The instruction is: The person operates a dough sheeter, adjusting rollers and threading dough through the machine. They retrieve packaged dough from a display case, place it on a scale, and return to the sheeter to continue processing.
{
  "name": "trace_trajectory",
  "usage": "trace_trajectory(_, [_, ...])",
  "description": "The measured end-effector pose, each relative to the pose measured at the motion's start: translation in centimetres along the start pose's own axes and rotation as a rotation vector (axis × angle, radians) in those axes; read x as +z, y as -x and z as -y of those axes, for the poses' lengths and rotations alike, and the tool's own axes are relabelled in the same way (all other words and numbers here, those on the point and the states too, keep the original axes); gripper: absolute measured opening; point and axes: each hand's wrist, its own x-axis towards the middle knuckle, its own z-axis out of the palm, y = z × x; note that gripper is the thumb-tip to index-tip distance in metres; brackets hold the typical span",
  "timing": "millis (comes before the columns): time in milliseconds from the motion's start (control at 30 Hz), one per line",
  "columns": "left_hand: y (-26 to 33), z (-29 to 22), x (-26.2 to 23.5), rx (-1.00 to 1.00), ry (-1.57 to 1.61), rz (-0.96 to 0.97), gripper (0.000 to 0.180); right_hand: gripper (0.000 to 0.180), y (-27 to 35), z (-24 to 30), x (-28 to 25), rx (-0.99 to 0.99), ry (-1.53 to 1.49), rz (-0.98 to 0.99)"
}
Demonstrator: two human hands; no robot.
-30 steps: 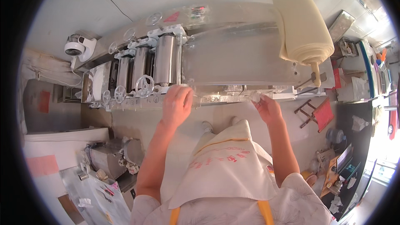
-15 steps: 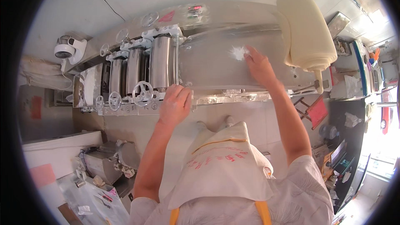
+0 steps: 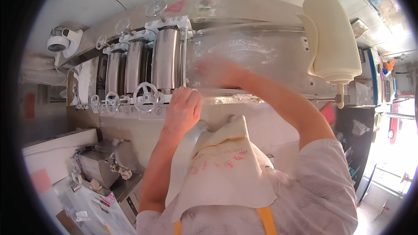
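I stand at a long metal dough-rolling machine (image 3: 244,100). My left hand (image 3: 183,109) rests palm down on its front rail beside a round handwheel (image 3: 146,96), holding nothing. My right hand (image 3: 214,70) is blurred over the floured flat bed (image 3: 261,52), fingers spread, just right of the steel rollers (image 3: 166,58). A thick roll of pale dough sheet (image 3: 333,39) hangs on a spindle at the machine's right end. A cloth apron (image 3: 222,169) with red print covers my front.
Several smaller handwheels (image 3: 112,102) line the machine's left front. A white device (image 3: 61,41) sits on the wall at the left. A grey machine (image 3: 102,165) and plastic-wrapped items (image 3: 93,209) stand at lower left. Shelves and a bright doorway (image 3: 392,148) lie to the right.
My right hand went from the front rail up onto the bed, then swept left toward the rollers. My left hand stayed on the front rail.
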Motion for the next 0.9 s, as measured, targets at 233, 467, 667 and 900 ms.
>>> trace_trajectory(233, [0.8,0.7,-0.2,0.006,-0.005,-0.023,0.011,0.077,10.0,-3.8,-4.3,0.783,0.066,-0.048])
trace_trajectory(467, [0.3,0.4,0.0,0.044,-0.055,0.024,0.011,0.072,-3.3,0.4,-2.1,0.251,0.008,0.01])
trace_trajectory(667, [1.3,0.4,-0.4,0.021,-0.037,-0.005,0.01,0.065,0.9,0.7,-2.9,-0.073,-0.025,0.065])
trace_trajectory(900, [0.8,0.0,-0.3,0.04,-0.052,-0.002,0.005,0.064,14.4,-4.5,-3.9,0.586,0.029,-0.094])
